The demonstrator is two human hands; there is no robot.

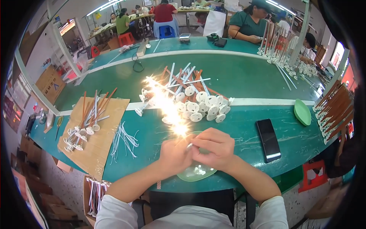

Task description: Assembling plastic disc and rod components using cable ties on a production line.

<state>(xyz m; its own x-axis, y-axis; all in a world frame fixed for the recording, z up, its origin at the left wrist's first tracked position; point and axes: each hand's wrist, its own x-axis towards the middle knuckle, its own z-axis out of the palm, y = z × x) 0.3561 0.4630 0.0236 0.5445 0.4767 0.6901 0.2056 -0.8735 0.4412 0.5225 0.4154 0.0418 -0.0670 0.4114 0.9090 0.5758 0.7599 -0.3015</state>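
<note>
A brightly glowing strip (166, 101) rises up and to the left from my hands, its glare hiding its outline. My left hand (173, 154) is closed around its near end. Fingers pinched, my right hand (214, 148) meets the left one at a small whitish piece (189, 145). Beneath both hands lies a pale green dish (196, 176) with small shiny bits in it. Just beyond the hands is a heap of white round bases (196, 108) with brown and white strips pointing away.
Cardboard (87, 152) at left carries more bases with strips. Thin white wires (124, 141) lie beside it. A black phone (268, 140) and a green dish (302, 112) are at right, near racked brown strips (337, 110). A co-worker (249, 24) sits across the bench.
</note>
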